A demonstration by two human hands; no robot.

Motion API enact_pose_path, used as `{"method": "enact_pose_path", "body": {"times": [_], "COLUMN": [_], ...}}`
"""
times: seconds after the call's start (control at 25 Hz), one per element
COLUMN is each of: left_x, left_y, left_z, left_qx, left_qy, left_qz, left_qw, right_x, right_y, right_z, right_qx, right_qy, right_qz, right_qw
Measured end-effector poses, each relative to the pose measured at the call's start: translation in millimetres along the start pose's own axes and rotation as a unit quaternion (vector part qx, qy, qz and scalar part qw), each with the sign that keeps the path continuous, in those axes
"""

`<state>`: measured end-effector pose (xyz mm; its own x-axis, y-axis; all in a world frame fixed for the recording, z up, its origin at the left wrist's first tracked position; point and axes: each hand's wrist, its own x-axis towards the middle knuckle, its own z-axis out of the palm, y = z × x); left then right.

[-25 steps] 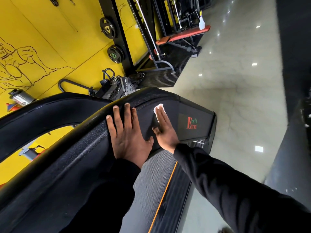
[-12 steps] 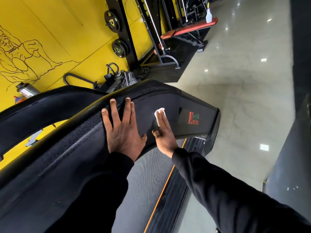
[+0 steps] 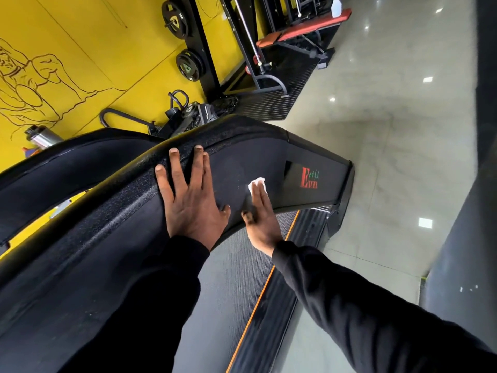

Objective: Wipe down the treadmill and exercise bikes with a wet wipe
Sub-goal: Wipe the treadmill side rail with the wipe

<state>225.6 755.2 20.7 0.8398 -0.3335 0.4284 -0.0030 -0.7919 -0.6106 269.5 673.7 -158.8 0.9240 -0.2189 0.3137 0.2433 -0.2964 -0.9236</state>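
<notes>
Up close, left hand flat on the black treadmill side panel, fingers straight and spread, tips reaching the textured upper rail, holding nothing. Just beside it, right hand also flat against the same panel, fingers straight and together, pressing a white wet wipe to the surface; only the top corner of the wipe peeking out past the fingertips, left of the red logo on the glossy patch. Both arms in black sleeves. Below the panel, grey treadmill belt with an orange stripe along its edge and a black side rail next to it. Beyond, yellow wall with a dark line drawing, two weight plates hung on a black upright, a red-padded bench over a black ribbed mat, and a pile of cable handles on the floor against the wall. Further left, a metal bottle near the wall. Elsewhere, pale glossy floor tiles dotted with reflected ceiling lights.
</notes>
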Motion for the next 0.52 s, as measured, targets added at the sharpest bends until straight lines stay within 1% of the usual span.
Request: {"method": "enact_pose_path", "body": {"times": [0.04,0.16,0.2,0.28,0.32,0.4,0.44,0.48,0.52], "left_x": [0,-1,-1,-1,0,-1,-2,-3,-3], "left_y": [0,-1,-1,-2,-2,-2,-2,-3,-5], "left_z": [1,0,0,0,-1,-2,-3,-3,-4], "left_qx": [0.0,-0.006,-0.009,-0.009,-0.009,-0.017,-0.021,-0.024,-0.025], "left_qy": [0.001,0.0,0.001,0.0,-0.001,-0.001,-0.001,0.001,0.003], "left_qz": [0.001,0.003,0.005,0.007,0.007,0.006,0.007,0.008,0.01], "left_qw": [1.0,1.0,1.0,1.0,1.0,1.0,1.0,1.0,1.0], "right_x": [-1,-3,-9,-21,-25,-30,-34,-39,-46], "right_y": [1,1,0,3,4,0,-6,-12,-16], "right_z": [1,3,4,9,11,15,17,17,18], "right_qx": [0.002,0.029,0.033,0.024,0.025,0.041,0.044,0.037,0.017], "right_qy": [-0.002,-0.014,-0.016,-0.019,-0.023,-0.025,-0.025,-0.02,-0.025], "right_qz": [-0.004,0.074,0.075,0.021,0.013,0.073,0.084,0.057,0.007], "right_qw": [1.0,0.997,0.997,0.999,0.999,0.996,0.995,0.998,1.0]}}
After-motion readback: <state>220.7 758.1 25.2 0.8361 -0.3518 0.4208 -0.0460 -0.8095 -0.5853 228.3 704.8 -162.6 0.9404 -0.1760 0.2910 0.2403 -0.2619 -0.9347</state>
